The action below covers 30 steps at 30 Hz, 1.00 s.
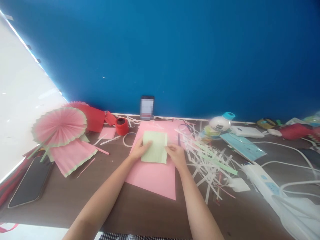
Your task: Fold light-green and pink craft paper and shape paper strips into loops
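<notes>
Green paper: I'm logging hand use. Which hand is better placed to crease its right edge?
Probably the right hand: it rests at the green paper's right edge, while the left hand presses the opposite edge.

Pale green paper on pink sheet, blue wall, brown table.

I am pressing my left hand and my right hand flat on the side edges of a pale green paper, which is lying on a pink sheet on the brown table. A pile of paper strips is lying at three o'clock of my right hand, and a pink pleated fan is standing at ten o'clock of my left, with a dark phone lying at eight o'clock.
</notes>
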{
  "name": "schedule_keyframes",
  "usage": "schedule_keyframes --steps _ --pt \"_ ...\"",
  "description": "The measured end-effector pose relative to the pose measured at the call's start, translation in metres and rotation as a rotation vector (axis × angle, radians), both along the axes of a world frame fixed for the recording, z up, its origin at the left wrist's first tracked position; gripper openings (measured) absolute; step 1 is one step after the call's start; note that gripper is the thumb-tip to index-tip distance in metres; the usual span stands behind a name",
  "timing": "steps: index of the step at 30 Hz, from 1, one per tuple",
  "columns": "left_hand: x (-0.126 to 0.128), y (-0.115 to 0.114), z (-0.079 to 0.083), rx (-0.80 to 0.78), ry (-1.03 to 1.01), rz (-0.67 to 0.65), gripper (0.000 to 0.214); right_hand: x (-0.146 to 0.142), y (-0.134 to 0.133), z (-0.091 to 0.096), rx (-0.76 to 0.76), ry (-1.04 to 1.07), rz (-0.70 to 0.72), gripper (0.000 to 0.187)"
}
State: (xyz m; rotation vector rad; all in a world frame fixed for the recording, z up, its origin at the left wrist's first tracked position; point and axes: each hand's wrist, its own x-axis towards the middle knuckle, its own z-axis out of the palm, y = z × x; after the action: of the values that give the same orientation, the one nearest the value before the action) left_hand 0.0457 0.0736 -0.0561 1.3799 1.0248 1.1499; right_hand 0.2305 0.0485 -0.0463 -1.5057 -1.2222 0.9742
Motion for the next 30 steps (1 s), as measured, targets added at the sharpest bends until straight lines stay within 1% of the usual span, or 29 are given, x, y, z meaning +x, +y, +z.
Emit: schedule_keyframes --steps 2,9,13,19,25,28,30 --pt "0.000 -0.001 0.001 0.005 0.026 0.007 0.039 -0.002 -0.001 0.001 0.012 -0.008 -0.020 0.020" --pt "0.002 -0.004 0.006 0.105 0.124 0.049 0.031 -0.012 -0.002 0.002 0.062 -0.050 -0.138 0.016" --pt "0.004 -0.006 0.005 0.124 0.129 0.058 0.031 -0.017 -0.003 0.002 0.079 -0.026 -0.156 0.016" --pt "0.006 -0.007 0.004 0.151 0.128 0.035 0.030 -0.019 -0.003 0.002 0.045 0.016 -0.188 0.016" --pt "0.006 -0.009 0.006 0.150 0.148 0.031 0.027 -0.019 -0.003 0.000 0.042 0.008 -0.197 0.017" --pt "0.006 -0.009 0.005 0.130 0.145 0.049 0.028 -0.018 -0.002 0.001 0.025 0.023 -0.211 0.019" --pt "0.006 -0.008 0.005 0.119 0.142 0.081 0.028 -0.017 -0.002 0.003 0.027 0.035 -0.189 0.020"
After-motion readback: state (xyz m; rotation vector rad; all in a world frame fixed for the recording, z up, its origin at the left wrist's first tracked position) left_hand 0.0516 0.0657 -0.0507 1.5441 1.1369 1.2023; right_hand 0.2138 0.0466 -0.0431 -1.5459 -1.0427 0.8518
